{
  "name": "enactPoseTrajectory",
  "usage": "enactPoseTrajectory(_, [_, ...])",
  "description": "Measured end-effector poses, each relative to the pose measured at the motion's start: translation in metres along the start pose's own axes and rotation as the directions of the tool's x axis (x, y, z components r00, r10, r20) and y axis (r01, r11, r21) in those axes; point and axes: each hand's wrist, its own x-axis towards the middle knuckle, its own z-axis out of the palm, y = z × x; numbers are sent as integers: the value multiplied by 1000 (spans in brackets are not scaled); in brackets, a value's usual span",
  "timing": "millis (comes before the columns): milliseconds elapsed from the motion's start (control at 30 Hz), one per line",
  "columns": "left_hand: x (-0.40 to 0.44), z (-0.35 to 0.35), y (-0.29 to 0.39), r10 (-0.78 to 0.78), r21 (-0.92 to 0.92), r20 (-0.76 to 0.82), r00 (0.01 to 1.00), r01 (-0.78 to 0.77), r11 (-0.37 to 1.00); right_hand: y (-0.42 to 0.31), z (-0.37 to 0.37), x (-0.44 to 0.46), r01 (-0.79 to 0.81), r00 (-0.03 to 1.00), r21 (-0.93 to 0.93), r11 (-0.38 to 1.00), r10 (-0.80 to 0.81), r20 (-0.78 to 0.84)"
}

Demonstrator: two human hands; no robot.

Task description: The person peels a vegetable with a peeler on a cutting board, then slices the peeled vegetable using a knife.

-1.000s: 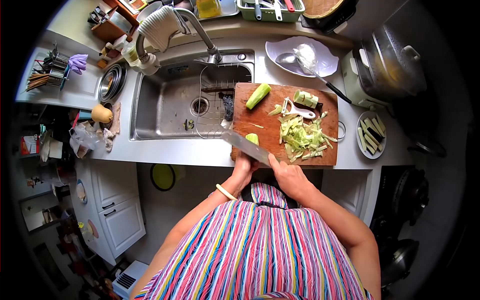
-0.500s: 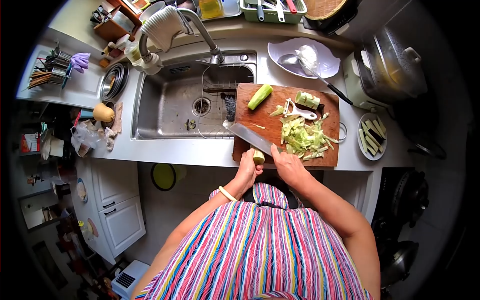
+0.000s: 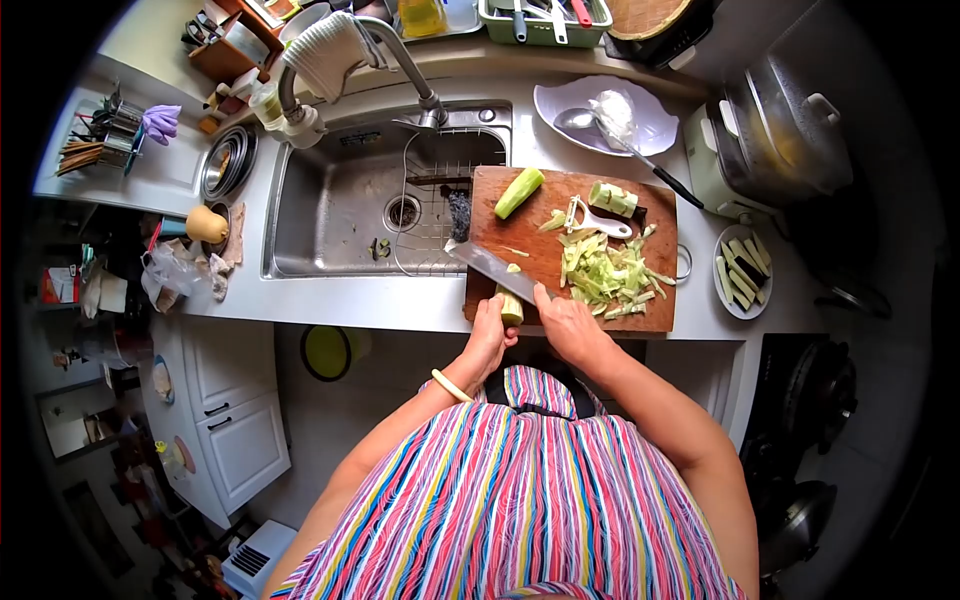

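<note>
My left hand [image 3: 486, 335] is closed around a peeled green piece of cucumber [image 3: 512, 312], at the near edge of the wooden cutting board [image 3: 487, 232]. My right hand [image 3: 570, 328] grips a large kitchen knife [image 3: 497, 270], whose handle is mostly hidden in the fingers. The blade lies slantwise across the near end of the cucumber, pointing left toward the sink. Just past the blade is a small pale-green cut bit [image 3: 514, 268]. On the board also rest a longer peeled cucumber [image 3: 519, 193], cut lengths [image 3: 613, 199], a white peeler [image 3: 605, 226] and a heap of peelings [image 3: 605, 270].
Left of the board is a steel sink [image 3: 340, 215] with a wire rack [image 3: 430, 235]. A plate of cut strips [image 3: 742, 272] stands right. Behind are a lilac dish [image 3: 650, 130] with a long-handled spoon [image 3: 665, 175] and a lidded steamer [image 3: 780, 135].
The knife and both hands have shifted slightly left. A small cut bit now shows on the far side of the blade. Both grips stay the same.
</note>
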Motion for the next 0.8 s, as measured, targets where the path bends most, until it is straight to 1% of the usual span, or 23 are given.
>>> enactPoseTrajectory(33, [0,1,2,-2,-6,-21,1000,2,1000,3,3,5,-3,1000,-3,1000,3,-6])
enactPoseTrajectory(67, [0,0,6,-17,-51,12,1000,17,999,4,5,3,-10,1000,-4,1000,10,-5])
enactPoseTrajectory(167, [-4,-7,13,-63,-202,109,992,84,976,-11,-7,-15,-2,996,40,999,6,-93])
enactPoseTrajectory(200, [2,-13,12,-61,-200,127,990,86,976,-17,-12,-23,-9,998,35,999,12,-63])
enactPoseTrajectory(300, [-11,-1,25,-46,-267,83,995,67,961,-31,-25,-47,25,1000,71,997,-26,5])
enactPoseTrajectory(400, [-9,5,21,-41,-262,51,998,53,964,-31,-23,-55,-46,998,138,989,38,57])
enactPoseTrajectory(500, [-14,14,24,-61,-305,9,998,61,951,-26,-13,-49,-45,999,106,993,44,11])
enactPoseTrajectory(600, [-3,-5,16,-46,-261,136,990,81,962,-20,4,-34,-42,996,134,990,52,-69])
enactPoseTrajectory(700, [-1,-14,13,-105,-220,177,979,143,965,-6,22,-10,-112,991,107,988,119,-63])
enactPoseTrajectory(733, [-3,-13,13,-133,-210,117,984,156,965,-3,25,-7,-123,986,118,985,134,-99])
enactPoseTrajectory(800, [-7,-12,17,-58,-151,66,996,67,986,2,22,-7,-170,972,137,976,189,-137])
